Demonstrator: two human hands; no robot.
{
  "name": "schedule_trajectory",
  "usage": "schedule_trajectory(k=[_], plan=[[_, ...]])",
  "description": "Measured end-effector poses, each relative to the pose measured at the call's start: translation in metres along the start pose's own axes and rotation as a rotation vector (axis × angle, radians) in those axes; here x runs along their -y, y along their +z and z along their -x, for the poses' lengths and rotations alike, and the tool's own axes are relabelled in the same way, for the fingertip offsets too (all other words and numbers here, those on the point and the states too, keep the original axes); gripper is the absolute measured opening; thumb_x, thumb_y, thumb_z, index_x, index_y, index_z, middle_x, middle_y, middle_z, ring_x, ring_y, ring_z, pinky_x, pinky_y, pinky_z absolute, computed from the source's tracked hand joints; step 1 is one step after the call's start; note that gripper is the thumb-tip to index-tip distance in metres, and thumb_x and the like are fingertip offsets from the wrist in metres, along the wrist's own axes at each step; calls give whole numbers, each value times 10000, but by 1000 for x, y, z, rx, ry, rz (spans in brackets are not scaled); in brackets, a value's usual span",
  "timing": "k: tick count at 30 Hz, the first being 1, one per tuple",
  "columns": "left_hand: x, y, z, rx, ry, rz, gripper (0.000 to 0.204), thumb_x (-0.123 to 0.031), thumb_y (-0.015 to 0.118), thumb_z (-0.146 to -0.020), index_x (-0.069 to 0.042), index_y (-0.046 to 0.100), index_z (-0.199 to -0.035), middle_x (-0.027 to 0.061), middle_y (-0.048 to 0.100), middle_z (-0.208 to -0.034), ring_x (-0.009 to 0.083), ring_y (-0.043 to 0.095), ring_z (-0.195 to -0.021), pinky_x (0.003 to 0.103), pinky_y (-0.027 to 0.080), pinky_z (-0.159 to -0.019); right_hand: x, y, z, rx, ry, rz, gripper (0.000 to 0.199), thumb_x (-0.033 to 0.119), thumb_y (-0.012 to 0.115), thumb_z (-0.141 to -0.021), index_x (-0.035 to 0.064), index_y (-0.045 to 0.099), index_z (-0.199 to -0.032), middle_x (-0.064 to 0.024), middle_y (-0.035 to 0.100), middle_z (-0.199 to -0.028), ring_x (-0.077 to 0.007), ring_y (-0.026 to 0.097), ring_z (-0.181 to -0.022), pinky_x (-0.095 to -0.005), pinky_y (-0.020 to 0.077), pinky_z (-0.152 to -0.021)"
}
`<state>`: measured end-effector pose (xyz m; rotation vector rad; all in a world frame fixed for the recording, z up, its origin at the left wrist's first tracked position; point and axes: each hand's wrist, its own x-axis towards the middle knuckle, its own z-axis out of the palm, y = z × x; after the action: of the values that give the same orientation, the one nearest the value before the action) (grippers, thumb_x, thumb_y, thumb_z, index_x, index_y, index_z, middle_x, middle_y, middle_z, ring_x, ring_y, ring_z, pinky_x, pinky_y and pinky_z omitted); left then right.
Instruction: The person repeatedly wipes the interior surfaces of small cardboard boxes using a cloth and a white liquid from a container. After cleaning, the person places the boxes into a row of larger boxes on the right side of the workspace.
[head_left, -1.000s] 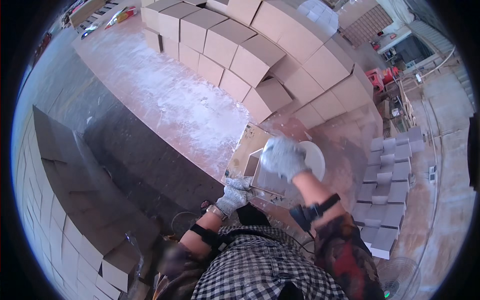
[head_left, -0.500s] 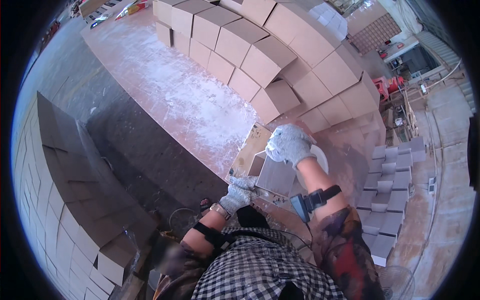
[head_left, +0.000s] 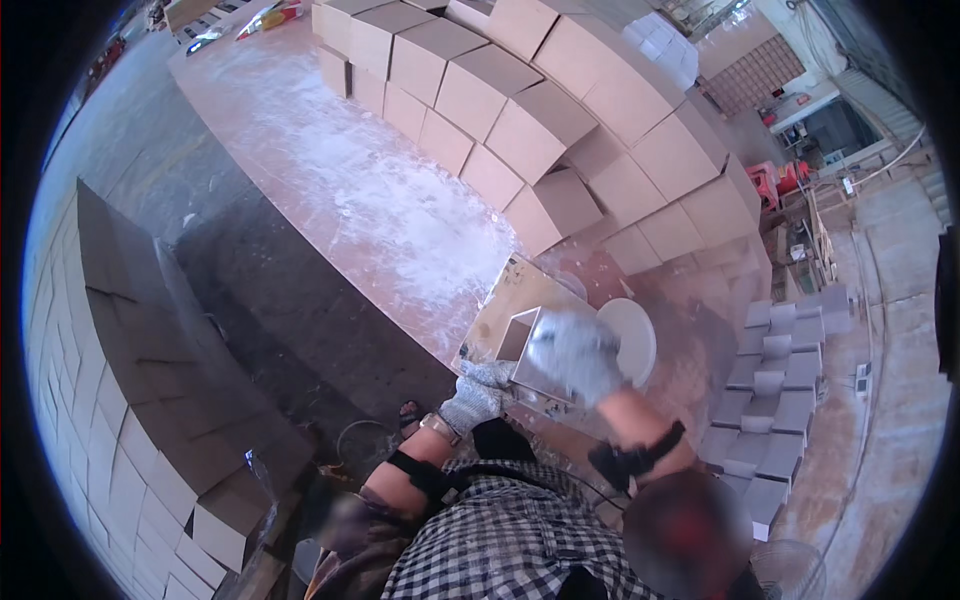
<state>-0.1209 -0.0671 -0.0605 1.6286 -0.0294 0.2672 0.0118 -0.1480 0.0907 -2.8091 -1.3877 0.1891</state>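
Note:
Both my hands wear light grey gloves. My left hand (head_left: pixel 478 395) grips the near lower edge of a small open square box (head_left: pixel 518 338) with pale grey walls, which stands on a tan board (head_left: pixel 505 285) at the table's near edge. My right hand (head_left: pixel 575 355) is blurred with motion and lies over the box's right side and top. Its fingers are curled, and the blur hides whether it holds anything. A white round disc (head_left: pixel 635 340) sits just behind the right hand. A black strap wraps each forearm.
A long pinkish table (head_left: pixel 340 190) dusted with white powder runs away to the upper left. Stacked tan cartons (head_left: pixel 540 130) line its far side. Dark grey blocks (head_left: pixel 130 330) are stacked at my left and small grey square pieces (head_left: pixel 780 400) at my right, beyond red stools (head_left: pixel 780 180).
My right hand has dropped from above the white disc down onto the square box. My left hand has stayed at the box's near edge.

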Motion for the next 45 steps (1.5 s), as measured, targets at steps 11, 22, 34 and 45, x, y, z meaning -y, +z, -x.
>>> schedule_trajectory(k=[11,22,34,45], plan=[[-19,-1,-7,14,-30,-75,346,-237,747,-792,-66,652,-1077,78,678,-999,228,628,-934,332,487,-817,-74,-12,33,165,-19,169,279,339,577,-760,109,715,-835,-163,682,-897,-330,667,-786,-455,527,-746],[-1,4,-7,52,-90,13,269,-181,709,-816,-84,662,-1063,77,685,-1008,238,638,-956,347,501,-822,-86,-19,9,81,-207,375,243,254,548,-750,81,717,-779,-182,671,-785,-360,652,-703,-455,529,-644],[-3,-4,-4,35,-37,-274,290,-274,677,-833,-106,658,-1069,77,673,-1023,261,621,-993,360,488,-839,-38,-50,64,103,281,-488,213,314,691,-706,158,713,-850,-76,676,-821,-298,652,-748,-423,525,-682],[-28,-12,-6,138,-253,-278,313,-262,699,-821,-101,649,-1085,91,665,-1045,262,610,-1016,371,475,-848,18,2,71,94,128,-205,193,270,614,-739,101,697,-779,-136,669,-786,-321,647,-726,-426,507,-688]])
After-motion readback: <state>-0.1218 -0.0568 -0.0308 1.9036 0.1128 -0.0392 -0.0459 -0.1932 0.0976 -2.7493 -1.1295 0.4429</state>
